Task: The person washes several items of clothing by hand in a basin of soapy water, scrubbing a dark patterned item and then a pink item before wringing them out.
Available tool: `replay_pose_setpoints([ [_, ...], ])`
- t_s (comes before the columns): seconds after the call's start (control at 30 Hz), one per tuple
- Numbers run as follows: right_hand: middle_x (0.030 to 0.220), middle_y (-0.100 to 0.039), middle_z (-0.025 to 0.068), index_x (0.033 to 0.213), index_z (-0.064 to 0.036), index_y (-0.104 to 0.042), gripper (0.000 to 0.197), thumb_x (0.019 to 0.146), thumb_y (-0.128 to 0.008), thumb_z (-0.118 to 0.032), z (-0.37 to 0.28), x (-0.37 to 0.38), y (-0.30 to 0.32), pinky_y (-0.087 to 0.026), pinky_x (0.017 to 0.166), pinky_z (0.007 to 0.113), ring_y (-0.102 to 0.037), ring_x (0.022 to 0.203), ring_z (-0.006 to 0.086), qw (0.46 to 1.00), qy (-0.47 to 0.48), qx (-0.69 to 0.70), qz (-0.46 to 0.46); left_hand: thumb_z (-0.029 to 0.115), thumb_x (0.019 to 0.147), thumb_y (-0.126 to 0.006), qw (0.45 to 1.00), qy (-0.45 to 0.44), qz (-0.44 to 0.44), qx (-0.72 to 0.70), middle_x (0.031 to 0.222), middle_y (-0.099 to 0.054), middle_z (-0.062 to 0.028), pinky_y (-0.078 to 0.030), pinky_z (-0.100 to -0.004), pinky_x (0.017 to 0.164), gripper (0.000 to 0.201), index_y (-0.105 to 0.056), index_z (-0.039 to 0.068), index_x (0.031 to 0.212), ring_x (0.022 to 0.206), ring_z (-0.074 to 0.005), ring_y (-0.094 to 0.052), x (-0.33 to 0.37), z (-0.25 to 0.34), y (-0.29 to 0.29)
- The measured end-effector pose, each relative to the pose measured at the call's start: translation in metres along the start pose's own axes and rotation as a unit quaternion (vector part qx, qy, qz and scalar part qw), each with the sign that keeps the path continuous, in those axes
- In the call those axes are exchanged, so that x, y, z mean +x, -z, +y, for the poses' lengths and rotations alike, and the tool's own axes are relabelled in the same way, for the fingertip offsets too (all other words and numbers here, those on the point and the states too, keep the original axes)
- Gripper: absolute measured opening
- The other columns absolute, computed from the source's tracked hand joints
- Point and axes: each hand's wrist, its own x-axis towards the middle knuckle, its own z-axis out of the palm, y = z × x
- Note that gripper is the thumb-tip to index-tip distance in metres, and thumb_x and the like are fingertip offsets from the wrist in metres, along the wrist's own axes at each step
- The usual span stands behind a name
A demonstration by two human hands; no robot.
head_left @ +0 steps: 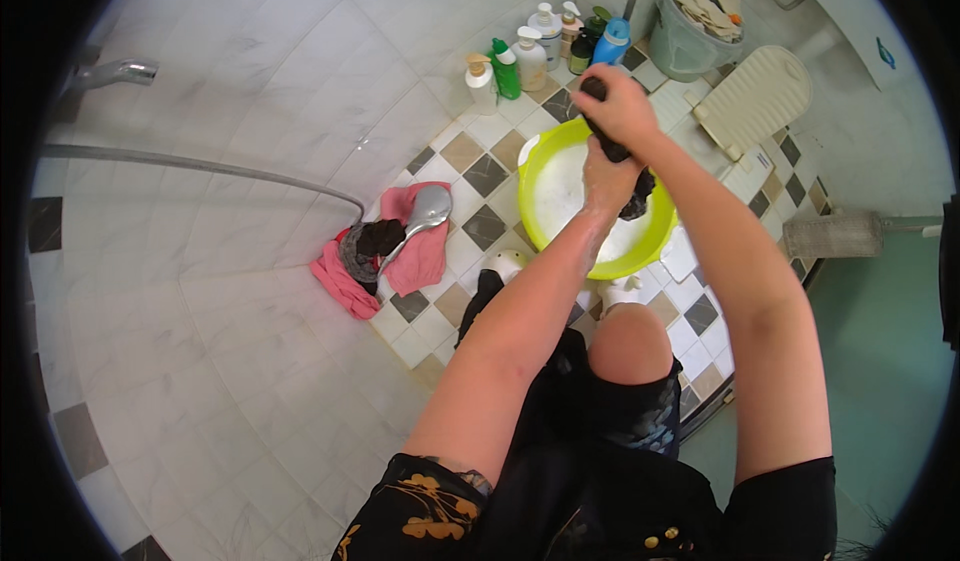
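1. Gripping a dark cloth [606,145] are 2 bare hands, with the cloth bunched into a narrow roll above the right part of a yellow-green basin [529,199].
2. The right hand [624,113] is the farther of the 2, its fingers curled around the upper length of the roll, whose end pokes out past the fist.
3. The left hand [606,177] is closed on the roll lower down, just beside the right; its fingers are partly hidden, so how tightly they press I cannot tell.
4. Below the left hand, a loose, crumpled end of the cloth hangs over the basin; whether it touches the white, foamy-looking water [560,189] is unclear.
5. The basin rests on a floor [487,175] of white, beige and dark grey tiles, near 2 white shoes.
6. To the left, near the wall, a silver shower head [432,204] lies on a pink cloth [420,263], with a dark and grey bundle [362,249] against its handle.
7. Beyond the basin stand several bottles, among them a green bottle [505,69] and a blue bottle [611,41].
8. Farther right are a bucket [685,58] holding pale, crumpled pieces, and a ribbed beige board [758,99].
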Motion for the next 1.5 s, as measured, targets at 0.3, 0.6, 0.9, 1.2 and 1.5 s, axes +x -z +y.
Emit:
replay_pose_setpoints([
  [0.3,0.129,-0.047,0.0131,0.135,-0.0028,-0.038,0.076,0.085,-0.056,-0.057,0.014,-0.022,0.024,-0.045,0.088,0.036,-0.054,0.102,0.021,0.82,-0.271,0.486,-0.134,0.017,0.071,-0.075,0.973,0.012,-0.065,-0.223,0.101,-0.06,-0.0092,-0.051,-0.0305,0.072,0.053,-0.049,0.003,0.115,0.085,-0.0179,-0.06,0.004,0.084,0.059],
  [0.6,0.094,-0.063,0.0034,0.11,-0.0057,-0.056,0.026,0.096,-0.052,-0.026,-0.046,-0.047,-0.005,-0.05,0.075,0.025,-0.061,0.081,0.0115,0.848,-0.21,0.404,-0.271,0.023,0.077,-0.071,0.982,0.008,0.073,-0.172,0.095,-0.057,-0.0089,-0.054,-0.0347,0.059,0.056,-0.043,0.007,0.123,0.074,-0.0211,-0.06,-0.05,0.114,0.202],
  [0.9,0.093,-0.062,0.0052,0.107,-0.0042,-0.057,0.022,0.095,-0.051,-0.021,-0.032,-0.053,-0.041,-0.049,0.071,0.025,-0.061,0.08,0.0115,0.852,-0.224,0.341,-0.328,0.027,0.071,-0.078,0.936,-0.027,0.345,0.059,0.111,-0.056,-0.0133,-0.048,-0.0353,0.085,0.064,-0.046,0.001,0.12,0.101,-0.0235,-0.057,-0.09,0.031,0.438],
  [1.2,0.09,-0.063,0.0062,0.107,-0.0028,-0.058,0.02,0.094,-0.051,-0.016,-0.017,-0.062,-0.092,-0.05,0.071,0.025,-0.062,0.078,0.0128,0.844,-0.243,0.314,-0.36,0.03,0.075,-0.071,0.86,0.074,0.181,0.471,0.123,-0.052,-0.0253,-0.038,-0.0422,0.1,0.061,-0.051,-0.003,0.122,0.119,-0.0376,-0.046,-0.065,-0.105,0.466],
  [1.5,0.093,-0.064,0.0083,0.109,-0.0005,-0.058,0.023,0.092,-0.052,-0.016,-0.033,-0.067,-0.153,-0.051,0.074,0.025,-0.062,0.078,0.0138,0.821,-0.233,0.29,-0.433,0.033,0.083,-0.067,0.797,0.304,0.521,0.027,0.096,-0.063,-0.0044,-0.045,-0.0415,0.073,0.038,-0.053,0.014,0.112,0.092,-0.0214,-0.056,-0.04,-0.303,0.405],
])
